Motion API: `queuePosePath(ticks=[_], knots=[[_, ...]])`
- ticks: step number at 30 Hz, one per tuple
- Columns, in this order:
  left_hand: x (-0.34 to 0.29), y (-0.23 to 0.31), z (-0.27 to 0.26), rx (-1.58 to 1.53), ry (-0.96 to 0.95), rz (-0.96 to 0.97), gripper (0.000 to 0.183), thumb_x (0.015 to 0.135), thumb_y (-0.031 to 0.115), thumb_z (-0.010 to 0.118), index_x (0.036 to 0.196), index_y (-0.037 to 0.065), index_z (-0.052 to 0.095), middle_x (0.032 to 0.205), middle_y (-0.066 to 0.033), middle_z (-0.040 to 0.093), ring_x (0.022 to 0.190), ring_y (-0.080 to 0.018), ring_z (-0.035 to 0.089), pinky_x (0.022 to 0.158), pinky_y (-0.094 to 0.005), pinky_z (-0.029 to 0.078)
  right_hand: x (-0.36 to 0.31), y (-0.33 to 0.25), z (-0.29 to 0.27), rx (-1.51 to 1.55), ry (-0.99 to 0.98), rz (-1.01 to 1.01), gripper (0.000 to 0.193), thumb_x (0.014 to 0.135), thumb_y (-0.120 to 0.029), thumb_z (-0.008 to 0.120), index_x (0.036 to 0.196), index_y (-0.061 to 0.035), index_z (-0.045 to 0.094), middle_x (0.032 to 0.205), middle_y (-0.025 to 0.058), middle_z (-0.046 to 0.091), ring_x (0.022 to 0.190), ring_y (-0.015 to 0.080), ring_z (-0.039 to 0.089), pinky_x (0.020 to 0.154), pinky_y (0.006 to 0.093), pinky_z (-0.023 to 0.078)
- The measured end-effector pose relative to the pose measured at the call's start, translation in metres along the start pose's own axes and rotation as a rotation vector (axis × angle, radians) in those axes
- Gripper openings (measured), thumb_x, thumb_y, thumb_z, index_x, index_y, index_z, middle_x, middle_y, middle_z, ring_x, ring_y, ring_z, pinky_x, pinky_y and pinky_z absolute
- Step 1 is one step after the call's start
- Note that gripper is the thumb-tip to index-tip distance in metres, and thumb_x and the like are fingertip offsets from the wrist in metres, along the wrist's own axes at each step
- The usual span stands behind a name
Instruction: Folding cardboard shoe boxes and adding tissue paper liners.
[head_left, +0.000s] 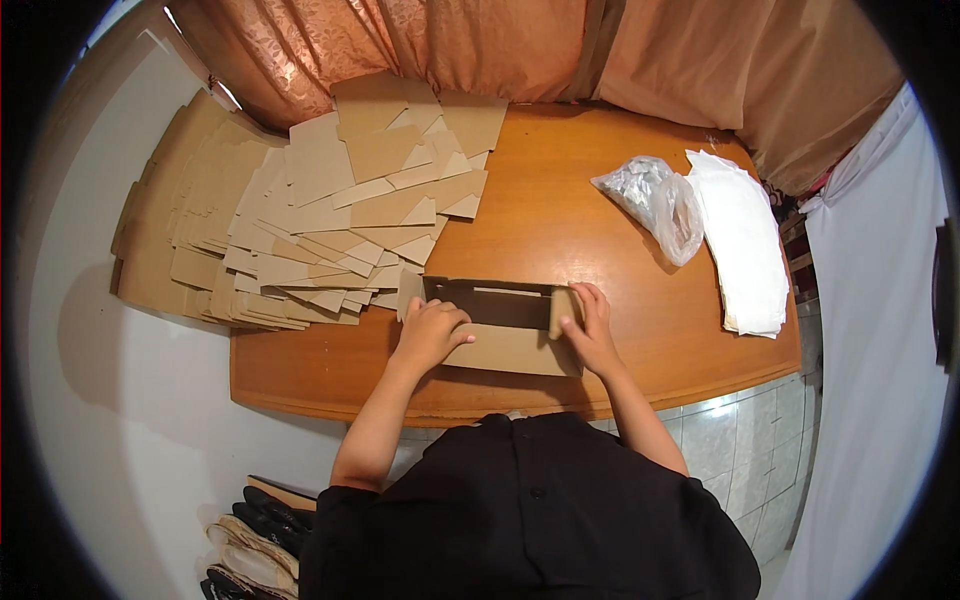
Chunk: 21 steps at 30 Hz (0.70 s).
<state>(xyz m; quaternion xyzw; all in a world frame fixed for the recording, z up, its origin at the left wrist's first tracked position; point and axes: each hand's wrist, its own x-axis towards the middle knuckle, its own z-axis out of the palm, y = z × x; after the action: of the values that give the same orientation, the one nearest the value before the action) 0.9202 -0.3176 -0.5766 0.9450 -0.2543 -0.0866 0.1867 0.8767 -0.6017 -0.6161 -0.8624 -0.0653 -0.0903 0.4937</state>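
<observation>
A brown cardboard box [512,352] stands on the wooden table in front of me, its top open and its dark inside showing. My left hand [432,335] is closed over the box's left end, thumb lying along the near edge. At the other end, my right hand [592,325] grips a short upright flap [562,312], fingers on the outer side and thumb at the near corner. Another small flap [410,287] sticks out at the left end, just beyond my left hand. What lies at the bottom of the box is hidden in shadow.
Flat cardboard pieces [330,220] lie in a large overlapping heap on the table's [540,190] left side. To the right are a clear plastic bag [655,205] with contents I cannot make out and a stack of white sheets [738,245]. Shoes [255,545] sit at lower left.
</observation>
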Motion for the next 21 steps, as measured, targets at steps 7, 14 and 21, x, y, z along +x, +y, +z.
queuePosePath(ticks=[7,14,21], knots=[[-0.001,0.019,0.045,0.075,0.198,0.022,0.028,0.082,0.036,0.061,0.085,0.008,0.061,0.091,-0.0049,0.057,0.099,-0.0235,0.052,0.097,-0.0625,0.019,-0.004,-0.001,0.017,-0.357,0.072,-0.013,0.077,0.072,-0.02,0.07,0.137,-0.0118,0.03,0.132,0.0195,0.033,0.122,0.0383,0.034,0.101,0.0465,0.028],[-0.003,0.037,0.071,0.053,0.43,-0.044,0.033,0.078,0.04,0.065,0.088,0.011,0.055,0.099,-0.0036,0.053,0.108,-0.0206,0.048,0.093,-0.0593,0.019,0.003,-0.016,0.018,-0.359,0.087,0.114,0.076,0.068,-0.014,0.071,0.134,-0.0095,0.033,0.132,0.0183,0.034,0.121,0.0378,0.034,0.101,0.0454,0.027],[-0.004,0.037,0.072,0.097,0.613,0.025,0.03,0.076,0.039,0.068,0.086,0.013,0.057,0.104,-0.0014,0.052,0.111,-0.0204,0.046,0.094,-0.0524,0.015,-0.01,-0.015,0.024,-0.343,0.232,-0.353,0.036,0.072,-0.012,0.064,0.106,-0.0058,0.055,0.113,0.0126,0.051,0.114,0.0285,0.043,0.1,0.0471,0.024]])
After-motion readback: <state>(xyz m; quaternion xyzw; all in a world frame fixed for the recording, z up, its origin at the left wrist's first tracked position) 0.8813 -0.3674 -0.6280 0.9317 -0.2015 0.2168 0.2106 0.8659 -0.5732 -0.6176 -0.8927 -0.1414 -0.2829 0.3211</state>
